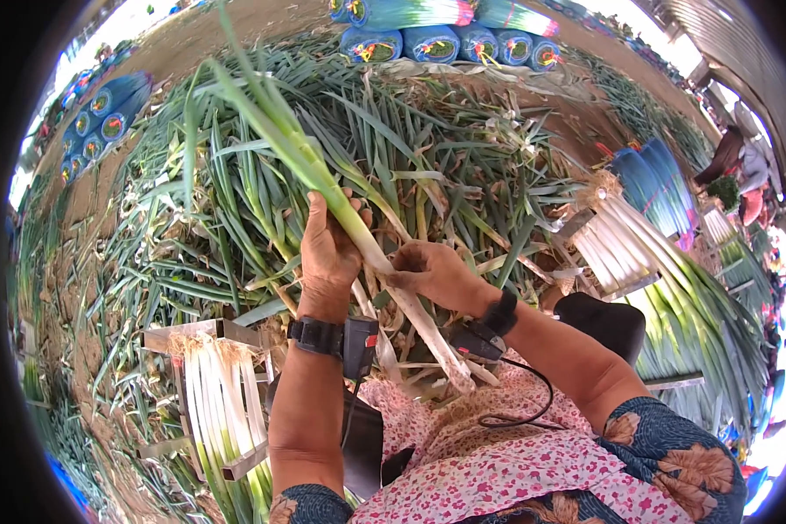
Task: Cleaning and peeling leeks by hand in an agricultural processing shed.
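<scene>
A long green onion (325, 182) slants across the middle of the view, leaves up to the far left and white root end down near my lap. My left hand (330, 251) is closed around its stalk, just where green turns to white. Lower down, my right hand (437, 275) pinches at the white part with thumb and fingers; whether a loose outer layer is between them cannot be made out. Right behind both hands lies a big heap of untrimmed green onions (384, 131), some with yellowed, dry leaves.
Metal racks holding cleaned green onions stand at my left (223, 380) and right (616, 244). Blue-wrapped bundles (430, 44) are stacked at the far side, with more bundles (105, 118) at far left. A flowered apron (515, 463) covers my lap. Scraps litter the brown ground.
</scene>
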A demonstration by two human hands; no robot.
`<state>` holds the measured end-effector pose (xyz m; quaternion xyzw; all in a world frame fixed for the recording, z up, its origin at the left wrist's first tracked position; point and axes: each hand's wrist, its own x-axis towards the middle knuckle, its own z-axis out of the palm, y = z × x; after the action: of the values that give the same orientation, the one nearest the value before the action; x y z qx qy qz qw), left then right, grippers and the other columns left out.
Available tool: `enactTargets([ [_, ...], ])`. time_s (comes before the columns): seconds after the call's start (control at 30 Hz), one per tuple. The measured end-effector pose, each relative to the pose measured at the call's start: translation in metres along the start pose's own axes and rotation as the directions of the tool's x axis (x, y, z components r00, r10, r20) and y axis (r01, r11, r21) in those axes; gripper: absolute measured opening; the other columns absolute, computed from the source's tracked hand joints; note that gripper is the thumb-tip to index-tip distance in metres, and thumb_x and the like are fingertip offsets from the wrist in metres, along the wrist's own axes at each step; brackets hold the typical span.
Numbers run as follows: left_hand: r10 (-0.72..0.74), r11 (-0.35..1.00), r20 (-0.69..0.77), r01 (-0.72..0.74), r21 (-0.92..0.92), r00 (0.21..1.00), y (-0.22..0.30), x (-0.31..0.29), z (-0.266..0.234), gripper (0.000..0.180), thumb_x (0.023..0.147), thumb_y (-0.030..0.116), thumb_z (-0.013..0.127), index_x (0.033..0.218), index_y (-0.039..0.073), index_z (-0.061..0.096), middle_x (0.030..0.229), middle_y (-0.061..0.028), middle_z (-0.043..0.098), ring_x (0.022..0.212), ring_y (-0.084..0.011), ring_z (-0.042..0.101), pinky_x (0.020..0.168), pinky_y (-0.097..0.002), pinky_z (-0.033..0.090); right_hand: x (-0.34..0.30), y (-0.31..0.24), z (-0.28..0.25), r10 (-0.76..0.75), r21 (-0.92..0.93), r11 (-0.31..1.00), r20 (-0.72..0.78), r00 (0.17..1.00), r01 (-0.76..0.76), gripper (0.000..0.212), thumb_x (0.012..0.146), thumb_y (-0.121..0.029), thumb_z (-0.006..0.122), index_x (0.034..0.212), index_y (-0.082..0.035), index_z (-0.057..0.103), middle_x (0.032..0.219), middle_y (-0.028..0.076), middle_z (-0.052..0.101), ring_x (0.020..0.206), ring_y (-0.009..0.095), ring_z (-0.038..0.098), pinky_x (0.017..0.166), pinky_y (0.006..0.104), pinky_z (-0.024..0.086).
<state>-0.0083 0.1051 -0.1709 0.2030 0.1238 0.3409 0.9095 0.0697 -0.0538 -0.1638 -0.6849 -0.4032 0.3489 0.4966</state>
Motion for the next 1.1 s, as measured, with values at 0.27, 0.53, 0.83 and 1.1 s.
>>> enactTargets([
  [0.27,0.036,0.998,-0.049,-0.033,0.059,0.998,-0.006,-0.001,0.0,0.028,0.087,0.029,0.062,0.099,0.007,0.051,0.082,-0.0032,0.055,0.077,-0.0158,0.056,0.069,-0.0329,0.049,-0.014,-0.019,0.009,0.042,-0.044,0.998,0.063,0.997,-0.039,0.017,0.081,-0.012,0.066,0.08,0.003,0.057,0.076,0.004,0.058,0.071,0.008,0.05,0.064,0.0251,0.043],
  [0.53,-0.013,0.949,-0.127,0.052,0.312,0.992,0.002,0.011,-0.013,0.024,0.085,0.012,0.062,0.102,0.009,0.046,0.089,-0.0062,0.057,0.062,-0.0144,0.053,0.049,-0.0277,0.047,-0.046,-0.015,0.013,-0.058,0.297,0.953,0.011,0.998,0.052,0.01,0.084,-0.008,0.06,0.086,-0.001,0.054,0.082,0.004,0.059,0.075,0.01,0.053,0.069,0.0279,0.045],
  [0.83,-0.022,0.977,-0.185,0.061,0.206,0.983,0.0,0.002,0.0,0.024,0.086,0.012,0.061,0.101,0.01,0.043,0.084,-0.0064,0.054,0.058,-0.0142,0.049,0.047,-0.0275,0.044,-0.043,-0.001,0.008,0.025,0.401,0.916,-0.079,0.997,0.009,0.028,0.09,-0.016,0.057,0.115,-0.004,0.05,0.085,0.001,0.058,0.077,0.012,0.055,0.078,0.0263,0.045],
  [1.1,0.044,0.986,-0.159,-0.017,0.168,0.986,-0.006,-0.01,0.017,0.045,0.086,0.005,0.056,0.122,0.021,0.034,0.083,-0.005,0.05,0.059,-0.0148,0.048,0.048,-0.0284,0.043,-0.029,0.009,0.016,-0.168,0.031,0.984,-0.21,0.963,0.178,0.02,0.086,-0.012,0.061,0.103,0.0,0.062,0.094,0.006,0.062,0.085,0.009,0.056,0.077,0.0258,0.046],
])
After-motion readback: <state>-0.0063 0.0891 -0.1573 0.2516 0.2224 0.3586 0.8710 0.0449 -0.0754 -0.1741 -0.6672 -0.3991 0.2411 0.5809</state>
